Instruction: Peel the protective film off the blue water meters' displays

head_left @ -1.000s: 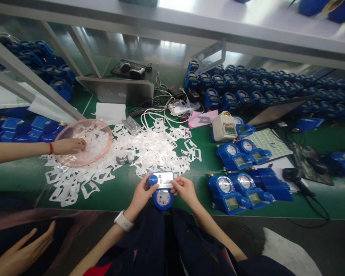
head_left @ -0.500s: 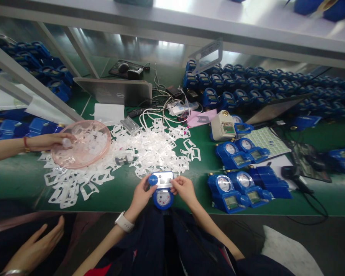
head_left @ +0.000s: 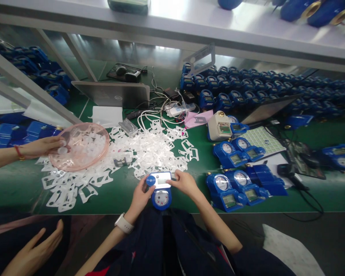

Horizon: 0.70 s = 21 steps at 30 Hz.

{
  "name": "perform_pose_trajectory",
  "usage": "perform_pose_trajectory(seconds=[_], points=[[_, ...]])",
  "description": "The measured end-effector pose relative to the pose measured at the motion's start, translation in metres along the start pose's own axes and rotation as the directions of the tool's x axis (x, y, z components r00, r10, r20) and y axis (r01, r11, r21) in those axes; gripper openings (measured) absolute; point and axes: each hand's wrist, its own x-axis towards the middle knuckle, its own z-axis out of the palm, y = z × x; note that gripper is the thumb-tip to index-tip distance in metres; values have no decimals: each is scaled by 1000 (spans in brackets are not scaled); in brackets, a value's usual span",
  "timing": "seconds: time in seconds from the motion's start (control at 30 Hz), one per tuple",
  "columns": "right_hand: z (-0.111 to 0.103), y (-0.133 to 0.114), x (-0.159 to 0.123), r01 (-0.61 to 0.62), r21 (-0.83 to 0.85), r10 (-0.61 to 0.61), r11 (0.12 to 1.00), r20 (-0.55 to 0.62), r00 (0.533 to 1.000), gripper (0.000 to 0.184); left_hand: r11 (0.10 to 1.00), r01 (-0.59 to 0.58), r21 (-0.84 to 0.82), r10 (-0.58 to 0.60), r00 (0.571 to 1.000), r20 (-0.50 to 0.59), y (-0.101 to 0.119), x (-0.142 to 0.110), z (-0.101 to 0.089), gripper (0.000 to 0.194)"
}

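Note:
A blue water meter (head_left: 161, 198) with a round dial and a white faceplate (head_left: 163, 177) is at the table's front edge. My left hand (head_left: 141, 194) grips its left side, thumb by the round blue button. Closed at the meter's right side, my right hand (head_left: 185, 184) presses its thumb on the faceplate beside the display window; its other fingers are curled and partly hidden. Just beyond lies a heap of white cut-out plates (head_left: 152, 147). To the right, several blue water meters (head_left: 222, 183) stand on the green table.
A co-worker's hand (head_left: 50, 145) holds small clear discs over a pink tray (head_left: 83, 167) at left. Behind are a laptop (head_left: 112, 94) and tangled cables (head_left: 152, 115). A black scanner (head_left: 289, 172) lies at right. A shelf edge (head_left: 172, 38) crosses above; rows of meters stand behind.
My right thumb has shifted from the faceplate's right edge onto its face, and the index finger has lifted away from it. The left hand keeps its hold. The view has shifted slightly.

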Motion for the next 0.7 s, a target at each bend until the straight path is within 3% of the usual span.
perform_pose_trajectory(seconds=[0.1,0.17,0.27,0.33,0.43,0.57,0.63,0.7], points=[[-4,14,2,231,142,-238,963,32,971,47,994,96,-45,-97,995,-15,-2,-4,4,68],[1,22,5,310,282,-345,908,86,934,56,980,169,-104,-168,986,21,-2,-6,8,70],[12,22,22,335,314,-371,889,63,927,34,967,204,-154,-200,979,46,1,-8,14,75],[15,13,38,320,249,-345,914,62,936,22,968,207,-141,-205,978,28,4,-8,16,76],[11,-10,64,279,37,-281,960,206,937,28,970,211,-125,-210,978,20,8,-7,15,74],[6,-44,82,336,-301,-224,893,351,909,37,969,216,-123,-214,976,25,10,-6,13,72],[12,-56,83,367,-395,-224,842,362,905,40,971,214,-112,-214,977,7,8,-5,14,71],[21,-60,79,340,-403,-232,850,293,928,41,969,221,-111,-221,975,7,4,-3,14,67]])
